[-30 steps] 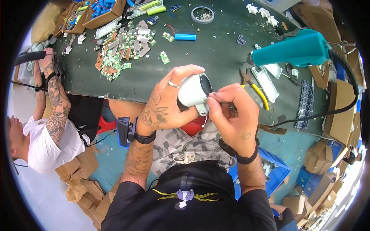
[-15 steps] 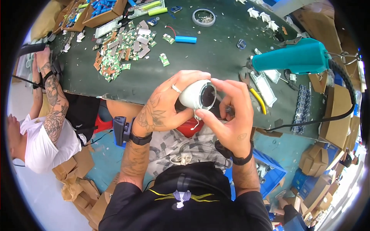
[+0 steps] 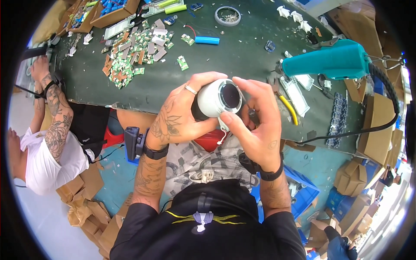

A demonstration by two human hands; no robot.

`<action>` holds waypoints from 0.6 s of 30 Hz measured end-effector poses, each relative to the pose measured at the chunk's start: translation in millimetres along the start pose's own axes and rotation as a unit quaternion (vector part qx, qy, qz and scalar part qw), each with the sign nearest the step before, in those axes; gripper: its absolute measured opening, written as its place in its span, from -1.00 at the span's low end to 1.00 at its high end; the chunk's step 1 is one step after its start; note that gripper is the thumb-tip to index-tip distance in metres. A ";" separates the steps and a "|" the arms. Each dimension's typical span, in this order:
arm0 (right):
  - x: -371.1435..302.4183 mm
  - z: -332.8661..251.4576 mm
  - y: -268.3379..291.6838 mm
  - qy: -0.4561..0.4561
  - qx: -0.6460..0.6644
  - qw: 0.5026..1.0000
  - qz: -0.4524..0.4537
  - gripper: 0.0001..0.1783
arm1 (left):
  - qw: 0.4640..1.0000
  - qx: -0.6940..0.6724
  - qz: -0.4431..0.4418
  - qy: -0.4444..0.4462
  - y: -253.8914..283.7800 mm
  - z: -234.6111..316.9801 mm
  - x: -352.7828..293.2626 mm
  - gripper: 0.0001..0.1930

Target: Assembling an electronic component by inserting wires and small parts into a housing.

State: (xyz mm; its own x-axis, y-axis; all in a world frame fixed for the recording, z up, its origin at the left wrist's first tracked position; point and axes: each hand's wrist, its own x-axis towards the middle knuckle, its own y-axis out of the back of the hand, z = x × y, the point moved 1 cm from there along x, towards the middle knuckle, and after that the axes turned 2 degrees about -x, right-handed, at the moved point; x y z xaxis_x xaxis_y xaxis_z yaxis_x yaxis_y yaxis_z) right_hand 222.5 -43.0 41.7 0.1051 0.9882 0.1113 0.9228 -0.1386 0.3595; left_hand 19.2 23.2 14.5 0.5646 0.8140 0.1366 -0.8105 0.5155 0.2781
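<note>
A white rounded device (image 3: 209,102) with a dark glossy round face is held above the table's near edge, the face tilted up and to the right. My left hand (image 3: 175,115) wraps round its body from the left, thumb below and fingers over the top. From the other side, my right hand (image 3: 263,136) pinches the rim between its thumb and fingers. A short white cord (image 3: 222,138) dangles from the device's lower side. Something small and dark (image 3: 252,115) shows inside my curled right fingers; I cannot make out its kind.
Ahead lie a pile of small circuit boards (image 3: 130,56), a blue battery cell (image 3: 207,40) and a round dish of screws (image 3: 227,16). A teal power screwdriver (image 3: 325,60) and yellow-handled pliers (image 3: 288,108) are at right. A co-worker (image 3: 52,160) sits at left.
The device has turned a little, so its dark face points more upward towards me. Both hands have stayed on it, moving slightly up.
</note>
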 end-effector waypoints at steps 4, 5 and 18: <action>-7.5 13.3 -3.2 0.042 0.024 0.999 0.013 -0.58 | 0.992 -0.105 0.045 -0.048 -5.2 -15.0 -0.7 -0.10; -7.2 13.7 -5.0 0.067 0.031 0.997 0.024 -0.64 | 0.984 -0.155 0.051 -0.074 -7.4 -17.7 0.2 -0.06; -12.9 -9.6 7.9 0.021 -0.070 0.997 -0.033 -0.75 | 0.963 -0.258 0.039 -0.072 11.0 -20.0 -2.8 -0.17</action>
State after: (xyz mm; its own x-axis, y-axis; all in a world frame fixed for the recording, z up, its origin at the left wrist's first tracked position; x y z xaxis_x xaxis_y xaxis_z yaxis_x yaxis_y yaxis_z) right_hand 224.9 -57.5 52.0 0.0276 0.9923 0.1207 0.8664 -0.0839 0.4922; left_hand 5.6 31.9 -1.8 0.4844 0.8291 0.2793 -0.7999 0.5490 -0.2425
